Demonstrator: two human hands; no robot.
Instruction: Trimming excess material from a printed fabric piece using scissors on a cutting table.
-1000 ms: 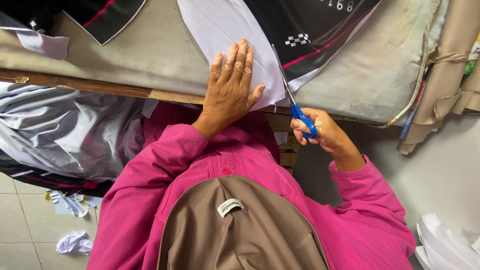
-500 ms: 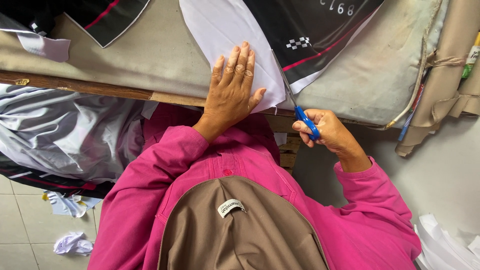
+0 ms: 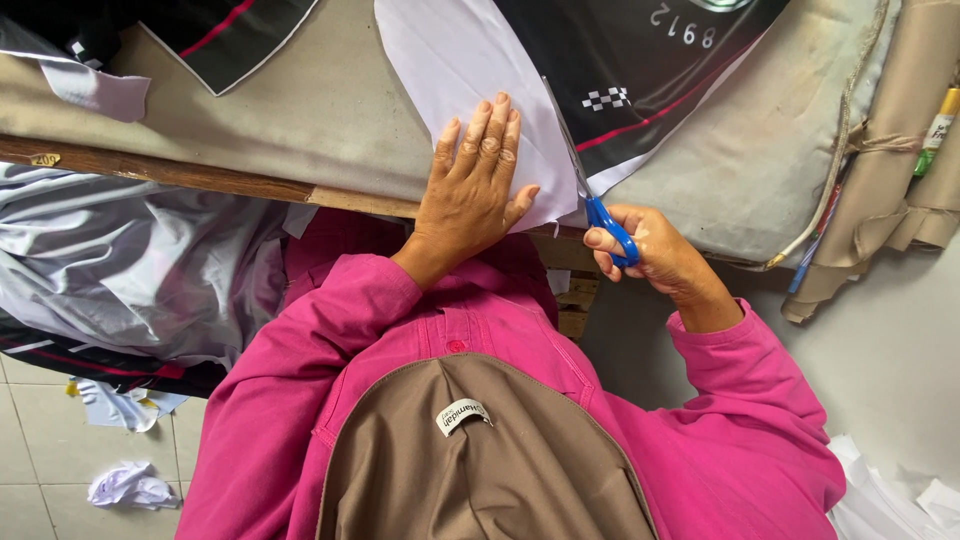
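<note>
The left hand lies flat, fingers spread and pointing toward twelve o'clock, palm pressing the white paper sheet on the padded table. At its three o'clock, just beside it, the right hand is clamped around the blue-handled scissors, fingers through the handle loops, blades angled toward eleven o'clock along the sheet's right edge, where it meets the black printed fabric. Both pink sleeves bend in from six o'clock. The sheet's top runs off the frame (how far the blades are parted is hard to tell).
</note>
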